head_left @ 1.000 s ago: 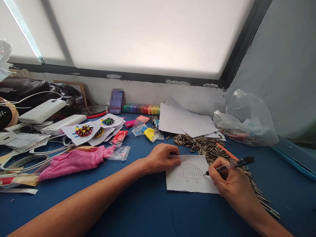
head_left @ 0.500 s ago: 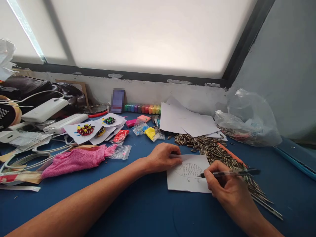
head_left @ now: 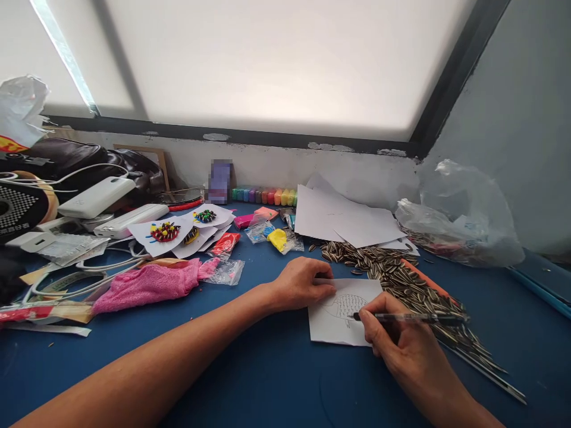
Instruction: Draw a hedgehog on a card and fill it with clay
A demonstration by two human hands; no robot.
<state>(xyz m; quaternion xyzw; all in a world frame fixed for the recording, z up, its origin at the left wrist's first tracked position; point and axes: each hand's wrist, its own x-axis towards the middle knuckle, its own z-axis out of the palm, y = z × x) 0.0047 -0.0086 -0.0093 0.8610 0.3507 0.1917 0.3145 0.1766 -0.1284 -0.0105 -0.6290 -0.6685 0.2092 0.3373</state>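
My right hand (head_left: pixel 404 348) is closed around a black pen (head_left: pixel 446 319) with a clear barrel. The pen's tip touches a small white sheet of paper (head_left: pixel 332 333), at the lower part of a drawing of a rounded animal (head_left: pixel 350 305). Short marks fill its body, and thin legs show below; my right hand hides part of it. On the upper left corner of the sheet, my left hand (head_left: pixel 301 285) rests with curled fingers, holding the paper against the blue table. Striped sunflower seeds (head_left: pixel 401 279) lie in a pile just behind and right of the sheet.
Blank white sheets (head_left: pixel 343 214) and a clear plastic bag (head_left: pixel 464 232) stand behind the seeds. Left of my hands lie a pink cloth (head_left: pixel 151 285), clay packets (head_left: pixel 276 239), papers with seed-and-clay figures (head_left: pixel 167 230), and white power banks (head_left: pixel 98 196). Metal tweezers (head_left: pixel 495 377) lie at right.
My right hand and the pen have shifted slightly left along the drawing's lower edge. My left hand stays on the paper. The whole view has turned slightly left.
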